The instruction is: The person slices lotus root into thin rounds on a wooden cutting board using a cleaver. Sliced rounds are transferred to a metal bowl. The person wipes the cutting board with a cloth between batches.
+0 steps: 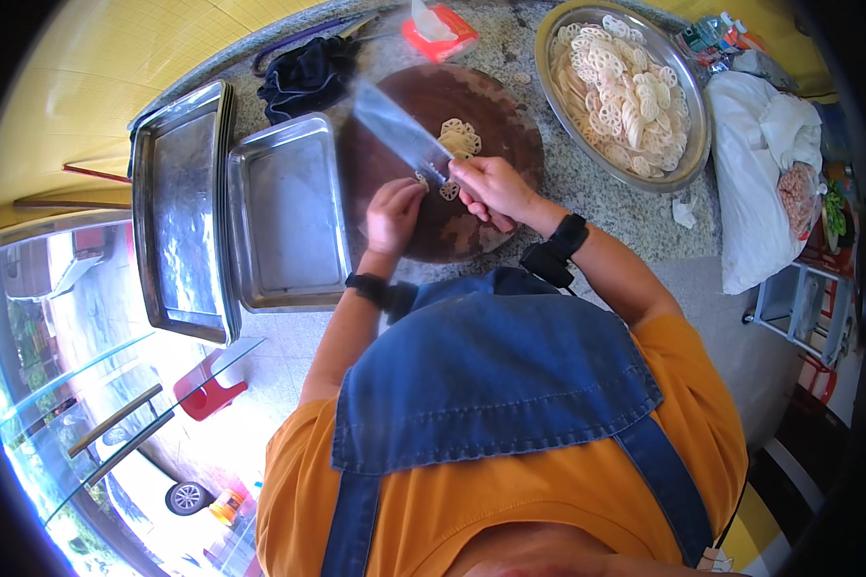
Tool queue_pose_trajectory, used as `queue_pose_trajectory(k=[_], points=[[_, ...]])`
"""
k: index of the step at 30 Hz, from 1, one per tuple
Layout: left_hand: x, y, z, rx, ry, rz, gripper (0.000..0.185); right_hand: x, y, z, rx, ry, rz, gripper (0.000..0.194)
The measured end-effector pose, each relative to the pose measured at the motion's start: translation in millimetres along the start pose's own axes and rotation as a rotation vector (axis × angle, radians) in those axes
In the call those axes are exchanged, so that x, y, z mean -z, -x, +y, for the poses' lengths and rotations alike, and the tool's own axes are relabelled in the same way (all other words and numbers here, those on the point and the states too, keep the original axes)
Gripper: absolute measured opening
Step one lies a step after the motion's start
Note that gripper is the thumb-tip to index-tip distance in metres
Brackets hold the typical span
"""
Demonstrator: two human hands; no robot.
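My right hand (494, 191) grips the handle of a cleaver (400, 130), its broad blade slanting up and left over a round wooden chopping block (433, 94). At the left of the block my left hand (393, 216) pinches a small pale piece of lotus root (421, 180) near the blade's lower edge. Several lotus root slices (460, 138) lie in an overlapping cluster beyond the cleaver. Another single slice (449, 191) lies between my two hands. An oval metal tray (548, 94) at the upper right holds a large heap of sliced lotus root.
An empty metal tray (289, 303) and stacked metal trays (144, 303) stand left. Behind lie a dark cloth (307, 76) and a red tissue pack (462, 47). White plastic bags (750, 180) and bottles (707, 32) stand right. The stone countertop (620, 216) has a paper scrap (684, 213).
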State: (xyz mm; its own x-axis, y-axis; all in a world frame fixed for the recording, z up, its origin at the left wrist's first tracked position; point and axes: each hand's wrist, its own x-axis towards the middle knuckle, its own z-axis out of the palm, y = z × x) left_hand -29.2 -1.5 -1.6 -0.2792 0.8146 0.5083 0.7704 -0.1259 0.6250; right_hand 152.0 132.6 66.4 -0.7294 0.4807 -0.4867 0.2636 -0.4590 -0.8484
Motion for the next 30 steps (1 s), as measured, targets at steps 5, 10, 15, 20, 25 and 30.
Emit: queue_pose_trajectory(k=[5,10,15,20,25,30], points=[[6,-1,-9,0.216,0.102,0.019,0.009,41,39,-16,0.234,0.213,-0.014,0.030],[44,-21,-49,0.504,0.221,0.054,0.012,75,71,-14,0.634,0.867,0.005,0.040],[93,-58,-64,0.472,0.342,0.034,0.014,89,82,-5,0.785,1.304,-0.033,0.044],[91,-98,-23,0.069,0.171,-0.382,0.024,81,74,-9,0.796,1.379,-0.160,0.038],[38,-116,28,-0.324,0.153,-0.593,0.041,59,60,-18,0.859,1.435,-0.225,0.035],[8,-113,34,-0.073,0.268,-0.803,0.032,46,58,-20,0.869,1.432,-0.245,0.035]])
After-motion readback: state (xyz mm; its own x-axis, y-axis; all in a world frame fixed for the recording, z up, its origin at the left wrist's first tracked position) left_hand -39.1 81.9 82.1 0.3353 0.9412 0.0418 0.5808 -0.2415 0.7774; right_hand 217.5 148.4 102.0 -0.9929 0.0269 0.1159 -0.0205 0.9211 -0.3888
